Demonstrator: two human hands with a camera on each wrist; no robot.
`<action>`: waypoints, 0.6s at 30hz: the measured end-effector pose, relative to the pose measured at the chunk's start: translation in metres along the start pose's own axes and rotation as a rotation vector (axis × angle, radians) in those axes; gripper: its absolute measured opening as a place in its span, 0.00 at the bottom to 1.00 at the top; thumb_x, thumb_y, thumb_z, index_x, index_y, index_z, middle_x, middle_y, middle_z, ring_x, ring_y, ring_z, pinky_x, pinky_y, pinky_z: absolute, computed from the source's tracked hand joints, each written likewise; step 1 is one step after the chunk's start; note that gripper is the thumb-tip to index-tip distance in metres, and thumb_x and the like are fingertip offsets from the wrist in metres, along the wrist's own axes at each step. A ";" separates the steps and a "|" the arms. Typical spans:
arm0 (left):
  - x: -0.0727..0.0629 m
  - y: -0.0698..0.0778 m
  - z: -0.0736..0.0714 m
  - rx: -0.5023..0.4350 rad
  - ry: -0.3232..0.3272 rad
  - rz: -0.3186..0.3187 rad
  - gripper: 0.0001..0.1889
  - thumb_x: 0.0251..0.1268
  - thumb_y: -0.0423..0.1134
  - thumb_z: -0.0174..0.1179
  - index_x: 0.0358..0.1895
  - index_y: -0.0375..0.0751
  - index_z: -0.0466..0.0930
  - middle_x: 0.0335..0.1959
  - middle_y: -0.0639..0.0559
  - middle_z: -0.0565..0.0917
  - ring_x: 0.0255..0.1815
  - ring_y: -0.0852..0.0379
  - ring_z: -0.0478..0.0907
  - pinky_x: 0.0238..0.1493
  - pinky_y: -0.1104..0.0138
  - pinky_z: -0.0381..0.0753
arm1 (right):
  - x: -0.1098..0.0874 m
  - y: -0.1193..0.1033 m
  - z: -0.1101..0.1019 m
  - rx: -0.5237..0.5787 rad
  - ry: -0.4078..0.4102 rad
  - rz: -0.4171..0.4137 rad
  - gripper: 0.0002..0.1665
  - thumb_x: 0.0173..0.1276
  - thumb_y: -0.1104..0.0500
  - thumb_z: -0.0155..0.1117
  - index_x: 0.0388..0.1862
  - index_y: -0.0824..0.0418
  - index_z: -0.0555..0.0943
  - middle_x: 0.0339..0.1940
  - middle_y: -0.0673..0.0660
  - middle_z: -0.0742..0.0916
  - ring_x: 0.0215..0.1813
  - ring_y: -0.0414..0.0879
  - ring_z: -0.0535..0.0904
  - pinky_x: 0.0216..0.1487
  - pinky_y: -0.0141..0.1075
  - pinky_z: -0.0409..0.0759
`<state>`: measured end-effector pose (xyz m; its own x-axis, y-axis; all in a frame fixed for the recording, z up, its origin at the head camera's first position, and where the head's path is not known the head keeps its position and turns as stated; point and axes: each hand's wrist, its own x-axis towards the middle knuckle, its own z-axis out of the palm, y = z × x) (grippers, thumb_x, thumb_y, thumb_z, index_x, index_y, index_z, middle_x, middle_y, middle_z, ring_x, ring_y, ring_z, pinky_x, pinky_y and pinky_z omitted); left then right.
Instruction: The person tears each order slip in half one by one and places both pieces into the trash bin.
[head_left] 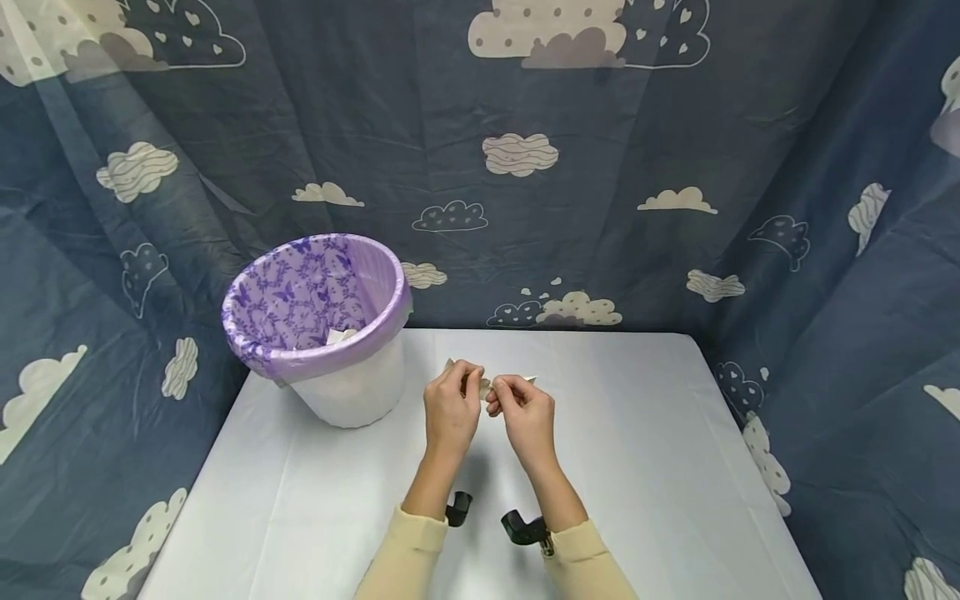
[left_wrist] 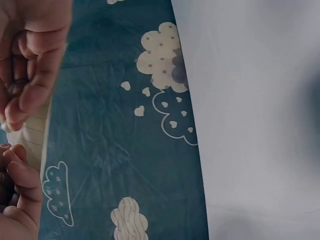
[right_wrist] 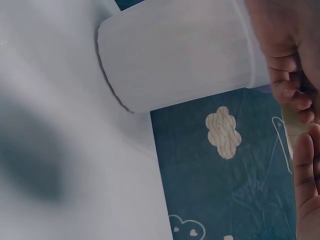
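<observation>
In the head view, both hands meet above the table, a pale piece of paper between them. The left hand (head_left: 452, 410) pinches one side of the paper (left_wrist: 33, 137), and the right hand (head_left: 528, 417) pinches the other, their fingertips close together. Faint lines cross the paper in the left wrist view. Fingers hide most of the sheet, so its full shape cannot be told. To the left of the hands stands a white bucket (head_left: 352, 390) with a purple patterned liner (head_left: 300, 287) folded over its rim. A whitish scrap (head_left: 341, 336) shows inside it.
A white table (head_left: 660, 467) lies under the hands and bucket. Dark blue curtains (head_left: 420, 108) with cloud prints hang behind it and on both sides. Black camera mounts (head_left: 525, 528) are worn at the wrists.
</observation>
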<state>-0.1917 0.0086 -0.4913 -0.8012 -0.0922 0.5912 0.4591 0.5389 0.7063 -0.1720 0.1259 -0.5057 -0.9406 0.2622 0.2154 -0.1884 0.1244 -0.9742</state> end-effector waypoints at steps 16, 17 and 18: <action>0.002 -0.010 0.002 -0.009 0.039 -0.047 0.06 0.72 0.33 0.68 0.33 0.36 0.87 0.27 0.43 0.90 0.24 0.51 0.86 0.28 0.63 0.85 | -0.001 0.005 -0.003 0.029 -0.008 0.013 0.10 0.77 0.65 0.66 0.37 0.71 0.87 0.27 0.68 0.88 0.23 0.38 0.83 0.29 0.28 0.84; 0.002 -0.010 0.002 -0.007 0.043 -0.050 0.07 0.72 0.33 0.68 0.33 0.35 0.87 0.27 0.43 0.90 0.24 0.51 0.86 0.28 0.62 0.85 | -0.001 0.005 -0.004 0.029 -0.004 0.016 0.10 0.77 0.65 0.66 0.37 0.71 0.87 0.27 0.67 0.88 0.23 0.38 0.83 0.29 0.28 0.84; 0.003 -0.012 0.002 -0.008 0.046 -0.051 0.06 0.71 0.33 0.68 0.33 0.35 0.87 0.27 0.43 0.90 0.24 0.51 0.86 0.27 0.62 0.85 | -0.001 0.006 -0.004 0.029 0.000 0.019 0.10 0.77 0.65 0.66 0.37 0.71 0.87 0.27 0.67 0.88 0.23 0.38 0.83 0.29 0.28 0.84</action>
<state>-0.1996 0.0035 -0.4986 -0.8050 -0.1578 0.5719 0.4217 0.5259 0.7386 -0.1705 0.1301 -0.5114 -0.9443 0.2641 0.1965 -0.1783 0.0916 -0.9797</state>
